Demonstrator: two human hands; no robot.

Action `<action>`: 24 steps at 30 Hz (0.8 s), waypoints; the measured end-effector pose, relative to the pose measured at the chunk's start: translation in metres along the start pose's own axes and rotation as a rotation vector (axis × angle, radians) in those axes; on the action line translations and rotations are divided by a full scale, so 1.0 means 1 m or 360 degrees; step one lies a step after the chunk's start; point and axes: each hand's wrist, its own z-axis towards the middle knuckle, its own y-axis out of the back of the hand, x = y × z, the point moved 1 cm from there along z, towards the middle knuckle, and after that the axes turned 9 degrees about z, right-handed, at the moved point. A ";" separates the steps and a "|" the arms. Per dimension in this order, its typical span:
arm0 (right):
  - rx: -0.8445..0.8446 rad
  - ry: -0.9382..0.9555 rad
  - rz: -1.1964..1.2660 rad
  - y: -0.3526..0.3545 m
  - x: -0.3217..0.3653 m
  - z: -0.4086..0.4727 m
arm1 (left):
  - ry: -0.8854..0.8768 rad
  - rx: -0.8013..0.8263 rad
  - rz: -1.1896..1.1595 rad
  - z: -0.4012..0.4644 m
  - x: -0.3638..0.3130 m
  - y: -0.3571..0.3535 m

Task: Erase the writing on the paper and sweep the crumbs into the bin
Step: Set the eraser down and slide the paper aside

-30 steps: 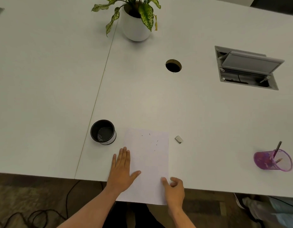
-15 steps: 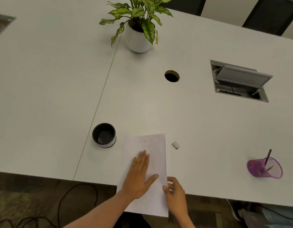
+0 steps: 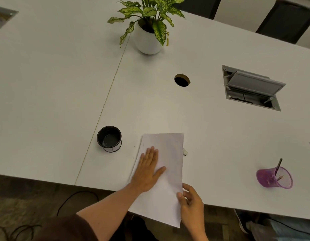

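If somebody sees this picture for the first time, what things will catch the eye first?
The left hand lies flat on a white paper that hangs over the near edge of the table, while the right hand pinches its right edge. A small black bin stands left of the paper, and a potted plant at the far side.

One paper (image 3: 168, 164), one bin (image 3: 109, 138), one eraser (image 3: 185, 152), one plant (image 3: 149, 23), two hands (image 3: 147, 173)

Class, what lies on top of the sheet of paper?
The left hand lies flat on the paper; the right hand pinches its edge. Anything beneath the palm is hidden.
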 end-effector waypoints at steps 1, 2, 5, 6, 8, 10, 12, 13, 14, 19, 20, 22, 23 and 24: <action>-0.0015 -0.0014 -0.0008 0.002 -0.001 0.000 | 0.0068 0.0014 0.0023 -0.002 0.013 -0.001; -0.0022 -0.0023 -0.0018 0.003 -0.001 0.000 | 0.0137 0.0020 0.0049 -0.005 0.024 -0.001; -0.0021 -0.0039 -0.0026 0.004 -0.003 0.000 | 0.0307 -0.0019 0.0040 -0.013 0.043 0.004; -0.0022 -0.0043 -0.0022 0.004 -0.003 0.000 | 0.0331 -0.0030 0.0026 -0.013 0.042 0.006; -0.0013 -0.0047 -0.0021 0.002 -0.003 0.001 | 0.0288 -0.0061 0.0018 -0.011 0.031 0.009; -0.0004 -0.0044 -0.0018 0.000 -0.004 0.002 | 0.0151 -0.0084 0.0015 -0.007 0.012 0.010; 0.0001 -0.0035 -0.0019 0.000 -0.004 0.002 | -0.0005 -0.0074 0.0014 -0.003 -0.007 0.008; -0.0003 -0.0035 -0.0013 0.000 -0.004 0.002 | -0.0062 -0.0066 0.0026 -0.001 -0.015 0.006; -0.0011 -0.0034 -0.0004 0.001 -0.004 0.002 | -0.0095 -0.0055 0.0047 0.000 -0.018 0.004; -0.0057 -0.0037 0.0007 0.012 -0.006 -0.002 | 0.0029 0.0013 0.0136 -0.003 0.010 -0.010; -0.0056 -0.0049 0.0002 0.015 -0.008 -0.003 | 0.0071 0.0028 0.0165 -0.004 0.020 -0.011; -0.0055 -0.0064 0.0002 0.020 -0.010 -0.003 | 0.0168 0.0040 0.0181 -0.008 0.035 -0.010; -0.0065 -0.0071 0.0009 0.023 -0.012 -0.002 | 0.0213 0.0032 0.0179 -0.009 0.039 -0.008; -0.0082 -0.0077 0.0021 0.026 -0.013 -0.001 | 0.0245 0.0019 0.0178 -0.012 0.042 -0.005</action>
